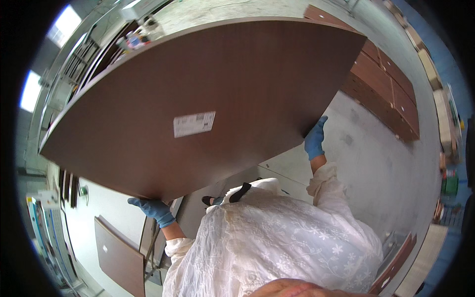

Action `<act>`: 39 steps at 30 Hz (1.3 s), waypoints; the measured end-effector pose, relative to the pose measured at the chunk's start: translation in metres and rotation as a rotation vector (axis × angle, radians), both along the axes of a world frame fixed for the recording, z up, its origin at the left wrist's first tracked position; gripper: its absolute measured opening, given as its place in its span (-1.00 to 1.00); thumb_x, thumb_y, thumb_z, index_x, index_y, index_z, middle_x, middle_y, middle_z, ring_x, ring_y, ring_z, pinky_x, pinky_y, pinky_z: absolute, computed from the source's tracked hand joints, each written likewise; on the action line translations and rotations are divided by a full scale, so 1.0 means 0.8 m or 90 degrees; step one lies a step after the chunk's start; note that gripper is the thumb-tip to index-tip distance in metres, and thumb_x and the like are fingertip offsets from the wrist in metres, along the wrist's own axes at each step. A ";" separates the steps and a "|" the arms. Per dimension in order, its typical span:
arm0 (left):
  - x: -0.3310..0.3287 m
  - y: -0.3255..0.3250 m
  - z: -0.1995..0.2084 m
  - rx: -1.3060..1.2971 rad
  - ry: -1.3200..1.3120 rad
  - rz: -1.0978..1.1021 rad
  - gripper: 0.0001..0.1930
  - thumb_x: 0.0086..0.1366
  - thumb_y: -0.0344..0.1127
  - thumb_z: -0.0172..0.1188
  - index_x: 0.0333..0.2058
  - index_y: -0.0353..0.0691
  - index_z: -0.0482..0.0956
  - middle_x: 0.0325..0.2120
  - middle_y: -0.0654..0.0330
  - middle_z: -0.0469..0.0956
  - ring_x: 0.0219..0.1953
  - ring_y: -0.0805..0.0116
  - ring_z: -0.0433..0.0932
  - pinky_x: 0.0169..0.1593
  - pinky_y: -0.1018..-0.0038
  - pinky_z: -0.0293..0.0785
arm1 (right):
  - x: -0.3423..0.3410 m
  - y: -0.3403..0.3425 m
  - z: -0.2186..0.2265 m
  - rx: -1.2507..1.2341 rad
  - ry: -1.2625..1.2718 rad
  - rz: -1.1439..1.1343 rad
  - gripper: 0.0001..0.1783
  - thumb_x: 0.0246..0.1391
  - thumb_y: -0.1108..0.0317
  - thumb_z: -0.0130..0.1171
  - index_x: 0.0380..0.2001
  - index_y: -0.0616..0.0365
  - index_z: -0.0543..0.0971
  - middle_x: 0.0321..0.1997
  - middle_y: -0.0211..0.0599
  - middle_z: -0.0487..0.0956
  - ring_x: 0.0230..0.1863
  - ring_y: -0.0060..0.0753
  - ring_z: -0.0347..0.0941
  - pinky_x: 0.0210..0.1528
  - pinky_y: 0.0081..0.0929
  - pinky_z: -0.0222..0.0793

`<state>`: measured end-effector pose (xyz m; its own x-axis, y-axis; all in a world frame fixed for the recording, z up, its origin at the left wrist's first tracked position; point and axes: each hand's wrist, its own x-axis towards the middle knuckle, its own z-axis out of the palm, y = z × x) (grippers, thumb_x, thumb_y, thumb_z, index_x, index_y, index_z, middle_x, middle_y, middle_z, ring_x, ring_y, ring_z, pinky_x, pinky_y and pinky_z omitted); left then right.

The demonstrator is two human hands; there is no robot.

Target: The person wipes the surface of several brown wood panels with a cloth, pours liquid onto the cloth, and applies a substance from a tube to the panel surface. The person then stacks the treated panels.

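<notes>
A large dark brown panel (247, 84) fills the upper middle of the view, tilted up in front of me, with a white printed label (194, 124) on its face. My left hand (154, 210), in a blue glove, grips the panel's lower edge at the left; its fingers are partly hidden beneath. On the other side, my right hand (315, 140), also gloved in blue, is closed on the edge near the right end. Both arms wear white sleeves.
Stacked brown panels (386, 89) lie on the floor at the far right. Another brown panel (118, 257) stands at the lower left by a metal frame. Bottles (136, 38) sit behind the panel at the upper left. Board stacks (429, 69) line the right wall.
</notes>
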<state>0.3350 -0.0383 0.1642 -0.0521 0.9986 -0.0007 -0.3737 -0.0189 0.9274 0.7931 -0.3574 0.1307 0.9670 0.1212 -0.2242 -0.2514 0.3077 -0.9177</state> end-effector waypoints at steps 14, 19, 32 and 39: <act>0.524 -0.047 -0.051 -0.022 0.357 -0.315 -0.45 0.50 0.00 0.15 0.02 -0.53 0.63 -0.12 0.15 0.64 -0.15 0.43 0.50 0.02 0.45 0.46 | 0.197 -0.287 -0.103 -0.428 0.138 -0.169 -0.12 0.31 -0.44 -0.10 -0.10 0.30 0.65 -0.18 -0.28 0.65 -0.17 -0.41 0.52 -0.07 -0.39 0.48; 0.695 -0.021 -0.075 0.041 0.581 -0.454 -0.45 0.38 0.07 0.28 -0.25 -0.49 0.67 -0.36 0.17 0.65 -0.32 0.44 0.44 -0.15 0.40 0.43 | 0.250 -0.308 -0.072 -0.370 0.201 -0.261 -0.21 0.31 -0.34 0.01 -0.35 0.33 0.62 -0.38 -0.27 0.56 -0.35 -0.42 0.38 -0.20 -0.36 0.42; 1.228 -0.205 -0.086 0.328 0.683 -0.809 -0.44 0.27 0.17 0.29 -0.25 -0.35 0.73 -0.39 0.02 0.73 -0.32 0.20 0.67 -0.15 0.29 0.53 | 0.386 -0.446 -0.075 -0.129 0.339 -0.578 -0.40 0.27 0.06 0.27 0.12 0.40 0.56 0.09 -0.15 0.63 0.00 -0.26 0.58 0.06 -0.38 0.52; 1.462 -0.377 -0.076 0.349 0.739 -0.859 -0.43 0.25 0.18 0.26 -0.26 -0.34 0.74 -0.37 -0.08 0.73 -0.28 0.02 0.70 -0.09 0.21 0.53 | 0.554 -0.586 -0.064 -0.069 0.333 -0.575 -0.38 0.28 0.06 0.23 0.10 0.50 0.54 0.07 -0.06 0.61 -0.02 -0.22 0.57 0.04 -0.33 0.53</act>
